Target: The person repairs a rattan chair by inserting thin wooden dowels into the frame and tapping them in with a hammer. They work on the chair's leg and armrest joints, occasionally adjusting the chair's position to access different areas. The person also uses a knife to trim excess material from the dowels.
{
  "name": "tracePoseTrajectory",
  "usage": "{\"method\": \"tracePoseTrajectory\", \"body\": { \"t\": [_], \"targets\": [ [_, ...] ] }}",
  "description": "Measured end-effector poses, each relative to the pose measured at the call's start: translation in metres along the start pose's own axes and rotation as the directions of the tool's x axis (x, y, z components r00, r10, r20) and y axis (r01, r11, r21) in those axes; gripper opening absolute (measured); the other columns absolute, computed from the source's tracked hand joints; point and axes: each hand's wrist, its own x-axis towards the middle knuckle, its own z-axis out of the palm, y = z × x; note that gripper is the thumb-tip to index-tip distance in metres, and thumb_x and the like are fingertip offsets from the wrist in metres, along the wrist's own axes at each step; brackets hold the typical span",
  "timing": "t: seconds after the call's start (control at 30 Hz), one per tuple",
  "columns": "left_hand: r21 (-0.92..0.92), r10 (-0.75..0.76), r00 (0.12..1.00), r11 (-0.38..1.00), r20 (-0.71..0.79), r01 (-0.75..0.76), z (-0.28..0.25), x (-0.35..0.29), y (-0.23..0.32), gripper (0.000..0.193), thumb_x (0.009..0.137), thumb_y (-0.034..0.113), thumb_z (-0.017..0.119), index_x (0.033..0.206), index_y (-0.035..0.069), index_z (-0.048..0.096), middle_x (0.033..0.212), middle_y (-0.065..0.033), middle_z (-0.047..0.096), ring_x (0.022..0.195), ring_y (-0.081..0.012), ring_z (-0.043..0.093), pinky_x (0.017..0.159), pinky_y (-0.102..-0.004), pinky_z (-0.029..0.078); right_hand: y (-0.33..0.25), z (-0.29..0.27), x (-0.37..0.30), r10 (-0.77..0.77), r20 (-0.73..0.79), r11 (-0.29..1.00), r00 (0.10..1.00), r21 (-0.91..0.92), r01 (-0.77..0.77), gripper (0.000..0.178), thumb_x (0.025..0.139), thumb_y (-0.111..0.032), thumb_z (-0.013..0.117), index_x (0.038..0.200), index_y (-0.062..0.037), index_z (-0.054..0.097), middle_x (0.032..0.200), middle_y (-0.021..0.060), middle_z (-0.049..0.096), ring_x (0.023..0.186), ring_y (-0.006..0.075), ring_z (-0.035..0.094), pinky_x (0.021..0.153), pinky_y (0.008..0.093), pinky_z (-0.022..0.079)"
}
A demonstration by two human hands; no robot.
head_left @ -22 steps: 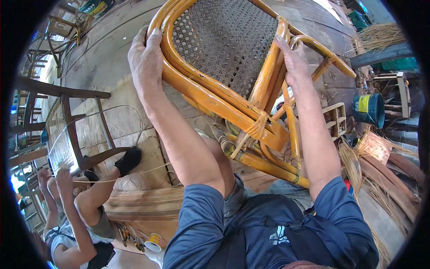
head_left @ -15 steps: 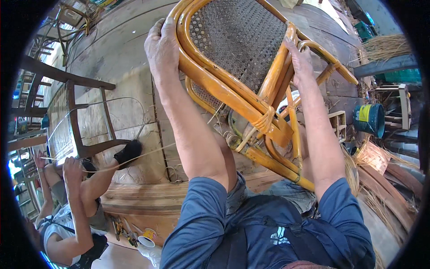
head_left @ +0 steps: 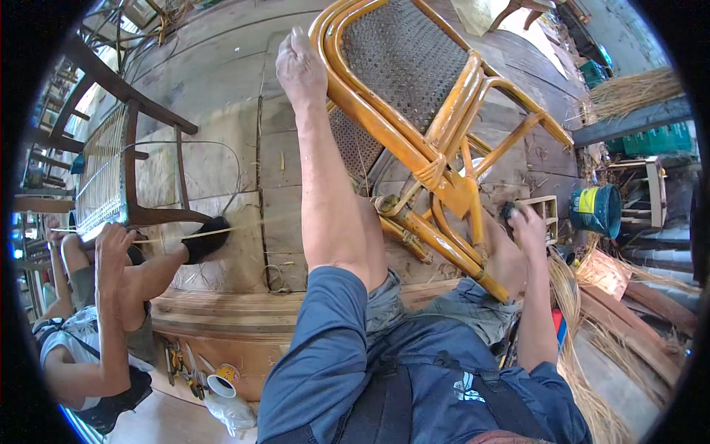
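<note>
A glossy golden-brown rattan chair [head_left: 384,140] with woven cane panels lies tilted before me, its lower end by my knees. My left hand [head_left: 302,70] is closed at the outer edge of its curved top frame; part of the grip is hidden. My right hand [head_left: 528,229] is off the chair, low beside my right knee. Its fingers close on a small dark object [head_left: 509,211] whose kind I cannot make out. Strips bind the chair's joint [head_left: 432,173] near the middle.
At left a seated co-worker's hand [head_left: 115,244] pulls a cane strip at a dark wooden chair [head_left: 130,170]. Tools [head_left: 188,374] and a yellow cup [head_left: 223,381] lie near the bench [head_left: 222,311]. A dark green bucket [head_left: 596,211] and rattan strands [head_left: 566,296] are at right.
My right hand has left the chair frame and dropped down beside my right knee, where it now has a small dark object. The chair and my left hand have shifted slightly.
</note>
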Motion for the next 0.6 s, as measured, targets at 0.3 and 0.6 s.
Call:
{"method": "tracePoseTrajectory", "body": {
  "t": [0.3,0.6],
  "targets": [
    [-0.198,-0.308,0.860,0.890,0.407,0.412,-0.041,-0.123,0.026,0.040,0.096,0.032,0.048,0.114,-0.003,0.056,0.099,-0.0072,0.061,0.083,-0.0144,0.054,0.075,-0.0289,0.044,0.107,-0.034,-0.118,0.134,-0.282,0.972,0.950,-0.149,-0.181,0.034,0.088,-0.016,0.056,0.119,-0.0002,0.057,0.107,0.0174,0.064,0.101,0.0257,0.061,0.090,0.0347,0.046],
    [0.174,-0.122,0.869,0.984,0.480,0.042,-0.048,-0.222,0.049,0.055,0.092,0.026,0.054,0.133,-0.007,0.037,0.127,-0.0184,0.049,0.122,-0.0272,0.044,0.103,-0.0351,0.033,0.111,0.010,-0.162,0.114,-0.373,0.976,0.921,-0.131,-0.174,0.039,0.092,-0.017,0.053,0.126,0.0012,0.049,0.125,0.0205,0.053,0.116,0.0341,0.050,0.099,0.0395,0.039]
  ]
}}
